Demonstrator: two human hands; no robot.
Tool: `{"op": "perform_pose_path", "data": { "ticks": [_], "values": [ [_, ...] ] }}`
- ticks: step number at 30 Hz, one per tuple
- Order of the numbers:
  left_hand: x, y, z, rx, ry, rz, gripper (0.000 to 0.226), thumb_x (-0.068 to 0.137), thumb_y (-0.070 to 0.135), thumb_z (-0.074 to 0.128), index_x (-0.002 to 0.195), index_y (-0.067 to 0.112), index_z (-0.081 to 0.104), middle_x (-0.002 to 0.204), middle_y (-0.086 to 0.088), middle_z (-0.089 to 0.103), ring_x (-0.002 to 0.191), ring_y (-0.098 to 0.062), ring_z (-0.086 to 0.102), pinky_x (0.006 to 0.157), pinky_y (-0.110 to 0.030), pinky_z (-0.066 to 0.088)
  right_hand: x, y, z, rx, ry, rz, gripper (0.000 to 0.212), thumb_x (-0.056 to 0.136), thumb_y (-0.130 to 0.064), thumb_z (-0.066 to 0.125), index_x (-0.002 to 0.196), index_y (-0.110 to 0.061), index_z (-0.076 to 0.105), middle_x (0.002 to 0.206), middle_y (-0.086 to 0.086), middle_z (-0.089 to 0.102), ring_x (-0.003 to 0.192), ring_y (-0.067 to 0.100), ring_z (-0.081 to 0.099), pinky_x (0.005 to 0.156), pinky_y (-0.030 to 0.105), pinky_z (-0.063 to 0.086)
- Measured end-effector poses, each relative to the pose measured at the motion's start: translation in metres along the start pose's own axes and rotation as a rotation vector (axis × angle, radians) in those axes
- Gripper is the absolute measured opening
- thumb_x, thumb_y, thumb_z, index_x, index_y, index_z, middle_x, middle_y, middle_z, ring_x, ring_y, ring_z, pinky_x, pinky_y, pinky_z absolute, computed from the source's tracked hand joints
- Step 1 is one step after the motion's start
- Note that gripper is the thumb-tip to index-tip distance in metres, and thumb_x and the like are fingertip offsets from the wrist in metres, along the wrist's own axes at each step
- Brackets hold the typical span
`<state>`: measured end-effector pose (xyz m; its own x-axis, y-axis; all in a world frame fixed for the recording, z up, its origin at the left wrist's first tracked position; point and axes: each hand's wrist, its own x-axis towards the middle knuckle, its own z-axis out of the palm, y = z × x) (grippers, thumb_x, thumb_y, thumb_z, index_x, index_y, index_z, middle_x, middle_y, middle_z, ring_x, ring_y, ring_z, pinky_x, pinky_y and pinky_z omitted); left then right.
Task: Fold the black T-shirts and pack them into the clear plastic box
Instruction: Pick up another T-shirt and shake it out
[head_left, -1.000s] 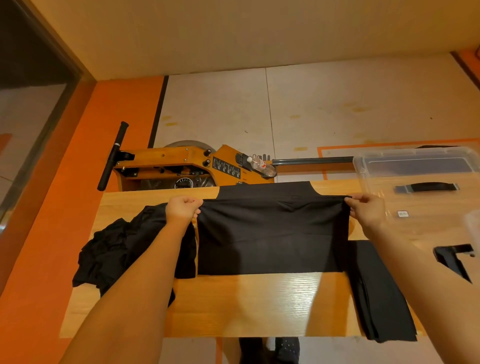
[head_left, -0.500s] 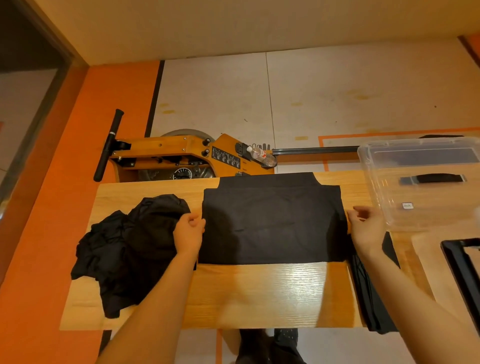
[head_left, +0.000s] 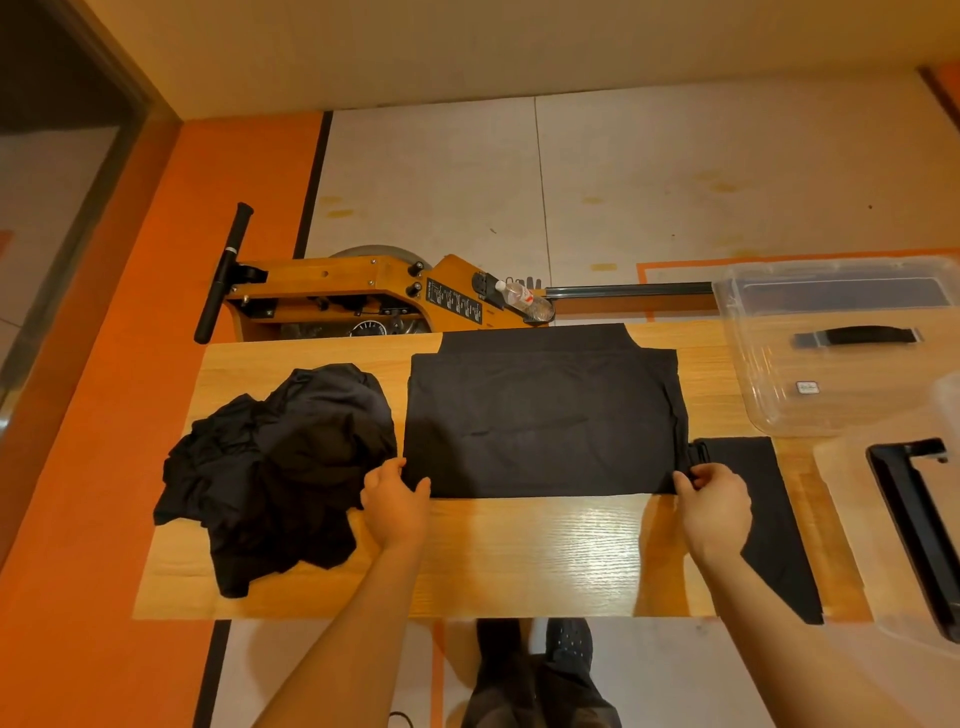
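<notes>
A black T-shirt lies flat on the wooden table, folded into a wide rectangle. My left hand pinches its near left corner. My right hand pinches its near right corner. A crumpled heap of black T-shirts sits to the left. A folded black T-shirt lies at the right, partly under my right arm. The clear plastic box stands empty at the back right of the table.
The box's clear lid with a black handle lies at the right edge. A wooden rowing machine with a water bottle stands on the floor behind the table. My feet show under the near edge.
Both hands laid the lifted fold down onto the shirt, then slid back along its sides to the near corners. The shirt now lies flat.
</notes>
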<state>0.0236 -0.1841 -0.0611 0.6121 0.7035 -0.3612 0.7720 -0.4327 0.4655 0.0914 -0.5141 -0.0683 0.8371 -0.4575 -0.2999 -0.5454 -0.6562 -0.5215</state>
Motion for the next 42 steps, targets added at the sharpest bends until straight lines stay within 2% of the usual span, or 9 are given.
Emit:
{"op": "perform_pose_path", "data": {
  "ticks": [3,6,8,16,23,27,29,34,42],
  "values": [
    [0.003,-0.004,0.001,-0.010,0.003,-0.068,0.046,0.087,0.022,0.069,0.130,0.013,0.052,0.127,-0.011,0.055,0.115,-0.030,0.053,0.096,-0.043,0.045,0.001,0.000,-0.001,0.003,-0.003,0.025,0.032,0.091,-0.020,0.068,0.117,-0.004,0.059,0.109,0.016,0.064,0.096,0.033,0.065,0.081,0.043,0.053],
    [0.004,-0.007,0.003,-0.065,-0.031,-0.129,0.040,0.090,0.022,0.066,0.126,0.011,0.051,0.123,-0.009,0.059,0.114,-0.028,0.055,0.088,-0.031,0.037,0.000,0.001,-0.002,0.029,0.006,0.061,0.035,0.090,-0.017,0.069,0.119,-0.004,0.054,0.106,0.016,0.064,0.096,0.033,0.064,0.082,0.043,0.053],
    [0.005,-0.008,0.003,-0.101,-0.064,-0.167,0.036,0.092,0.022,0.063,0.125,0.009,0.052,0.122,-0.009,0.059,0.114,-0.029,0.055,0.082,-0.030,0.034,-0.001,0.004,-0.002,-0.004,-0.002,0.067,0.032,0.091,-0.018,0.068,0.116,-0.003,0.057,0.106,0.017,0.064,0.096,0.034,0.064,0.081,0.043,0.053],
    [0.013,-0.013,0.003,-0.206,-0.091,-0.176,0.020,0.092,0.016,0.063,0.108,0.005,0.060,0.112,-0.015,0.061,0.103,-0.031,0.059,0.079,-0.035,0.047,0.002,0.007,0.000,-0.057,-0.010,0.011,0.019,0.094,-0.024,0.064,0.103,-0.008,0.066,0.103,0.015,0.065,0.086,0.030,0.065,0.075,0.042,0.055],
    [0.006,-0.010,-0.003,-0.372,-0.063,-0.093,0.015,0.092,0.019,0.063,0.098,0.006,0.060,0.095,-0.011,0.063,0.089,-0.026,0.060,0.072,-0.030,0.048,-0.019,-0.006,-0.002,0.271,0.022,-0.164,0.003,0.093,-0.017,0.063,0.095,-0.014,0.064,0.094,0.000,0.065,0.083,0.014,0.061,0.080,0.032,0.050],
    [-0.001,-0.006,-0.013,-0.401,0.017,-0.037,0.008,0.093,0.017,0.062,0.092,0.012,0.055,0.078,0.005,0.054,0.070,-0.006,0.050,0.059,-0.016,0.035,-0.023,-0.016,-0.008,0.385,0.096,-0.180,0.001,0.091,-0.013,0.063,0.093,-0.012,0.064,0.096,-0.003,0.063,0.079,0.005,0.057,0.076,0.020,0.043],
    [0.002,-0.009,-0.014,-0.403,0.015,-0.020,0.009,0.092,0.017,0.063,0.091,0.010,0.056,0.081,0.001,0.057,0.075,-0.012,0.055,0.061,-0.019,0.040,-0.021,-0.020,-0.010,0.405,0.103,-0.178,0.004,0.091,-0.012,0.064,0.095,-0.010,0.064,0.093,-0.002,0.062,0.079,0.005,0.056,0.074,0.016,0.041],
    [0.007,-0.018,-0.015,-0.350,-0.007,-0.010,0.012,0.091,0.023,0.064,0.089,0.013,0.058,0.083,-0.004,0.063,0.079,-0.020,0.061,0.074,-0.039,0.052,-0.016,-0.025,-0.016,0.425,0.105,-0.160,0.005,0.094,-0.015,0.061,0.096,-0.010,0.060,0.088,0.001,0.060,0.076,0.010,0.057,0.073,0.024,0.045],
    [-0.001,-0.032,-0.016,-0.369,-0.024,-0.026,0.011,0.091,0.018,0.064,0.089,0.008,0.058,0.081,-0.009,0.065,0.077,-0.021,0.062,0.065,-0.027,0.047,-0.018,-0.009,-0.019,0.326,0.063,-0.089,0.010,0.096,-0.016,0.059,0.101,-0.007,0.061,0.089,0.004,0.061,0.083,0.017,0.058,0.077,0.031,0.045]
  ]
}}
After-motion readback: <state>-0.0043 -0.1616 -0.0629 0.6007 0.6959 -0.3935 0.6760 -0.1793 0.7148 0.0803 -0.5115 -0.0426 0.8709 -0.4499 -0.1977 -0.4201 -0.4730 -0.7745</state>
